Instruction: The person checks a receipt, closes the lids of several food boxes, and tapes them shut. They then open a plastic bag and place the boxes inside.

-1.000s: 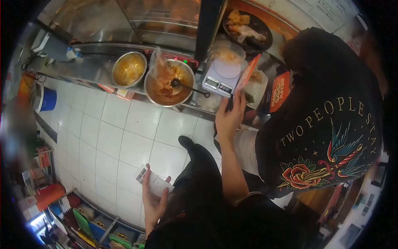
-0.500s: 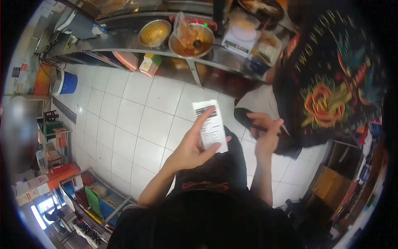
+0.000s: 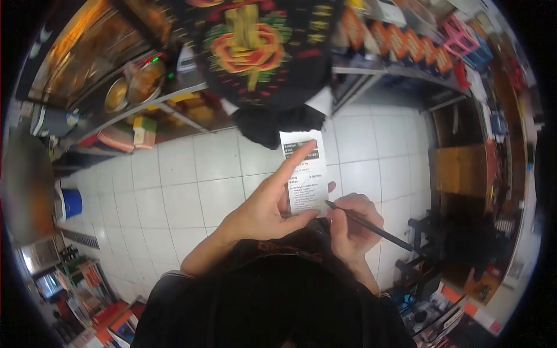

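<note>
Underfoot, tiled floor (image 3: 174, 191): white squares fill the middle of the view. It gives no support to write on, so the paper has only the hand behind it.
Co-worker (image 3: 249, 52): a person in a dark shirt printed with a rose stands just ahead, back turned and close to the raised paper. Keeping the elbows tucked in looks wise.
Counter (image 3: 174, 95): a steel shelf runs off to the upper left and carries metal bowls (image 3: 125, 90). It is well apart from both hands.
Blue bucket (image 3: 71, 203): it stands on the floor at far left, out of the way.
Left hand (image 3: 261, 211): it grips the receipt. The index finger lies stretched up along the left side and the thumb crosses under the lower edge. The palm likely needs to stay flat behind the sheet as a backing.
Right hand (image 3: 354, 223): it is curled closed around the pen in a writing grip, touching the receipt's lower right corner. Resting its heel against the left hand should steady the stroke.
Receipt (image 3: 310, 185): it is held upright in mid-air in front of the chest, above the floor, with the printed side facing the camera. The text is too small to read.
Pen (image 3: 383, 233): dark and slim, with the shaft slanting down to the right and the tip at the receipt's lower right edge. Light pressure seems best, since thin paper could tear or buckle.
</note>
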